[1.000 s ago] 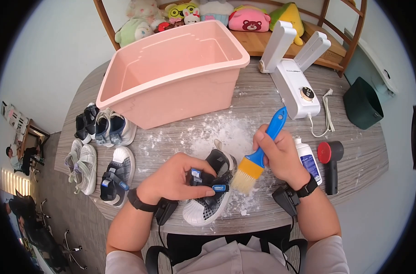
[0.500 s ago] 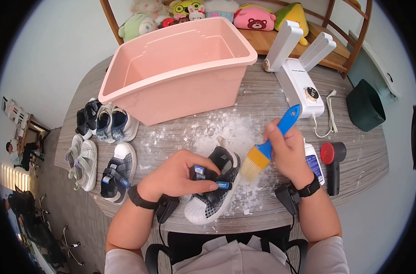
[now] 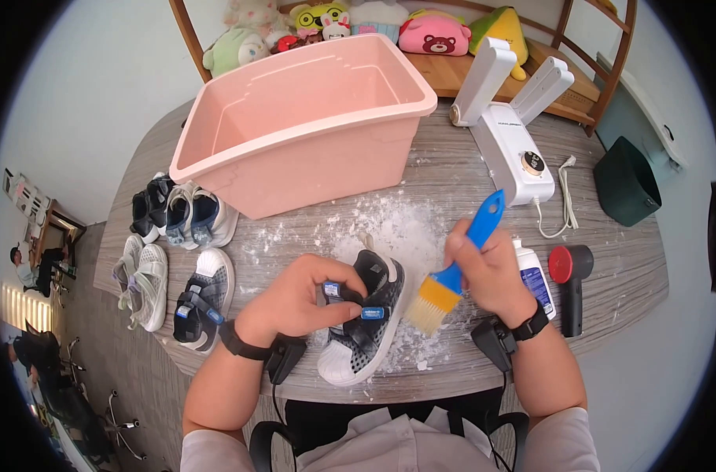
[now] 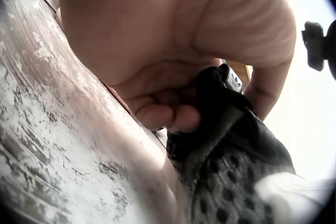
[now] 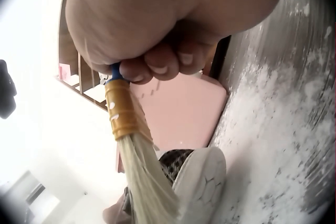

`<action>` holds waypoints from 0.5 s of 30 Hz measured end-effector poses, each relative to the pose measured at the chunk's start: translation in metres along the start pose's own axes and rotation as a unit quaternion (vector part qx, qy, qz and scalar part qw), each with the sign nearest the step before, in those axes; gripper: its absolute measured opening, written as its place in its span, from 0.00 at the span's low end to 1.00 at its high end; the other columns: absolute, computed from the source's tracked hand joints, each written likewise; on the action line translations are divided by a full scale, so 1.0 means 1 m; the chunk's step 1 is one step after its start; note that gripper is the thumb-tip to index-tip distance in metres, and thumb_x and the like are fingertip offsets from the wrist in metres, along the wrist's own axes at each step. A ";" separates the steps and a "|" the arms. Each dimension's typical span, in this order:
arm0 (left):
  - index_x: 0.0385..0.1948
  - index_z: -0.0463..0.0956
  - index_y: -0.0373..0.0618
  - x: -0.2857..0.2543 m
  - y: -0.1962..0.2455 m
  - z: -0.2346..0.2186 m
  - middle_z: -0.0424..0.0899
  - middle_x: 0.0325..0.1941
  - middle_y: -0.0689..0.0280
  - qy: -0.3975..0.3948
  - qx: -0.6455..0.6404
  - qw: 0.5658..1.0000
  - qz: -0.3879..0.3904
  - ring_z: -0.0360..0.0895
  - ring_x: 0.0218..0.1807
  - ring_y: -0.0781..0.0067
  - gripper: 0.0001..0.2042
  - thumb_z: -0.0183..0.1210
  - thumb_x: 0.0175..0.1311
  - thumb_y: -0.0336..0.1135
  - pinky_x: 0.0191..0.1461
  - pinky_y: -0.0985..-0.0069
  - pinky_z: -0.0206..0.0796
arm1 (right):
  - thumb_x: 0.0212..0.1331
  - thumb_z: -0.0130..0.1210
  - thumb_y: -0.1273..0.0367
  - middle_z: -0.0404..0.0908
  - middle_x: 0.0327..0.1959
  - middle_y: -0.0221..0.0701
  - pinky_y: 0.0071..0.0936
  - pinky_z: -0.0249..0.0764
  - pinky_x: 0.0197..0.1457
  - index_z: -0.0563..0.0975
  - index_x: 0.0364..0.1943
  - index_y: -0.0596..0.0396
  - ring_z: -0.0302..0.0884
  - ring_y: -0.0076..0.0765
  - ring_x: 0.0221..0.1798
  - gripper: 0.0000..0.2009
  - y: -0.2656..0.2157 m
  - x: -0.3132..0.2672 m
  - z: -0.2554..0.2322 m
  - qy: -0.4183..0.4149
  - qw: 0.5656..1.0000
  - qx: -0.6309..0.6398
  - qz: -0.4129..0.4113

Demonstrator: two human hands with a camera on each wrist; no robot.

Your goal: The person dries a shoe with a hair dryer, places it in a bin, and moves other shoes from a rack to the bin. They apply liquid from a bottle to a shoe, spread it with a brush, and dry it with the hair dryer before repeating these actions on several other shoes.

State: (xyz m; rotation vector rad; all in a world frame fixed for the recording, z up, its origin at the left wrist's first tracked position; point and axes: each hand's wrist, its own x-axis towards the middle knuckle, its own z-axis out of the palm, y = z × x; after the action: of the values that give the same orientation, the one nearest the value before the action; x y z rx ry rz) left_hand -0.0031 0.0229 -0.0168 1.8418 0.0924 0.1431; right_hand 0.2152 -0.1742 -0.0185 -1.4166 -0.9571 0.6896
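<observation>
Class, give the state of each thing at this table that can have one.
Pink tub: open
Brush: in right hand, bristles down
Nearest shoe: in left hand
White device: arms raised
Cord: loosely bundled
Red and black device: lying down
Table: strewn with white powder
Green bin: open
Other shoes: unheld

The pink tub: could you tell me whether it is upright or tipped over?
Upright: in the head view, the pink tub stands on the table, its open mouth facing up and its walls rising to the rim.
</observation>
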 end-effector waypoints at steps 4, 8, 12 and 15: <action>0.35 0.85 0.34 0.001 -0.001 -0.001 0.87 0.32 0.62 0.006 0.004 1.000 -0.007 0.82 0.36 0.74 0.08 0.71 0.55 0.27 0.45 0.76 0.70 | 0.78 0.54 0.60 0.75 0.21 0.21 0.18 0.65 0.26 0.79 0.29 0.55 0.69 0.13 0.22 0.18 0.005 0.004 0.008 0.043 0.998 -0.038 -0.029; 0.35 0.86 0.35 0.002 0.000 0.002 0.87 0.31 0.62 0.014 0.017 0.999 0.029 0.81 0.33 0.72 0.09 0.73 0.54 0.28 0.41 0.76 0.69 | 0.79 0.54 0.58 0.75 0.20 0.21 0.17 0.66 0.25 0.79 0.31 0.53 0.71 0.14 0.21 0.18 0.005 0.008 -0.008 0.098 0.994 0.053 0.003; 0.36 0.87 0.39 0.005 0.001 0.002 0.88 0.33 0.63 -0.001 0.061 0.996 0.060 0.80 0.36 0.71 0.10 0.76 0.52 0.25 0.45 0.74 0.70 | 0.79 0.53 0.58 0.75 0.21 0.21 0.16 0.65 0.25 0.79 0.31 0.53 0.70 0.13 0.21 0.18 -0.001 0.005 0.002 -0.013 0.999 0.021 0.040; 0.34 0.88 0.41 0.008 -0.004 0.002 0.89 0.35 0.64 0.027 0.089 0.990 0.101 0.79 0.42 0.67 0.09 0.75 0.51 0.25 0.49 0.70 0.69 | 0.79 0.54 0.58 0.76 0.22 0.21 0.15 0.65 0.24 0.78 0.31 0.54 0.71 0.13 0.21 0.18 0.005 0.006 0.005 0.044 0.999 -0.005 0.000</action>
State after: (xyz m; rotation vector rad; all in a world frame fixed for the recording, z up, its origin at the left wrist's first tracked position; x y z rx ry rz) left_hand 0.0052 0.0232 -0.0209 2.0238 -0.0460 0.3371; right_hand 0.2147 -0.1661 -0.0233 -1.4446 -0.8918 0.6178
